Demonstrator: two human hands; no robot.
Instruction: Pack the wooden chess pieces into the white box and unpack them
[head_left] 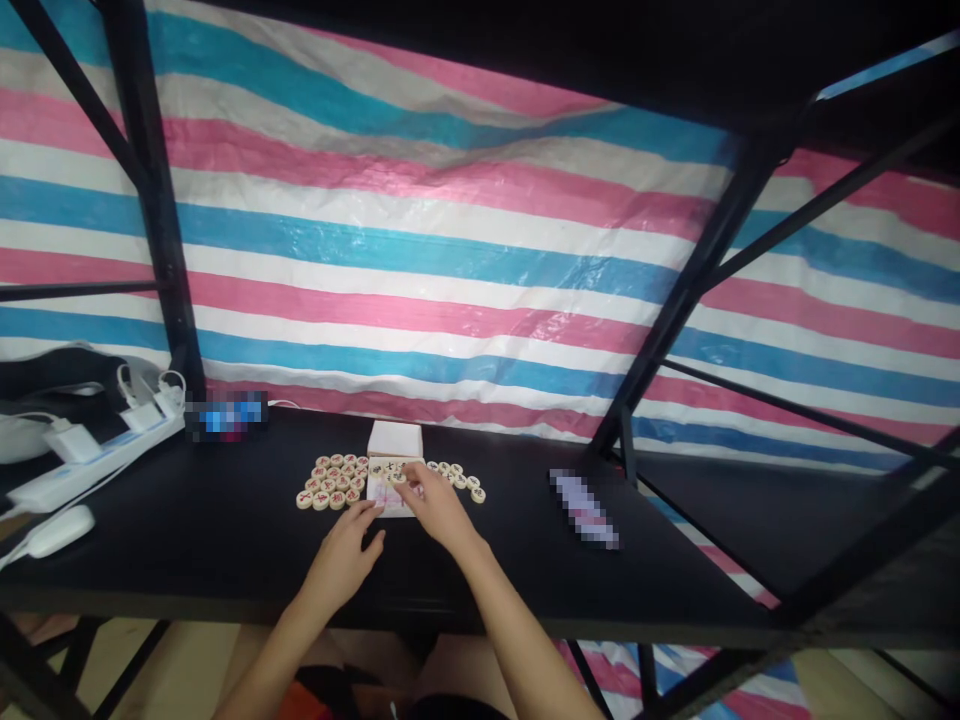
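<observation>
Several round cream game discs [334, 482] with red and dark marks lie in a cluster on the black table [225, 540]. More discs [457, 478] form a row to the right. Between them a small open white box [391, 487] holds some discs, and its lid [395, 438] stands behind. My left hand [346, 555] rests on the table at the box's near left corner, fingers loosely curled and empty. My right hand [439, 508] reaches over the box's right side, fingertips pinched on a disc.
A white power strip [90, 455] with plugged chargers and cables lies at the left, with a white mouse-like object [60, 530] nearer me. A blurred flat item [585, 508] lies right of the discs. Black shelf posts [161, 200] rise behind, before a striped tarp.
</observation>
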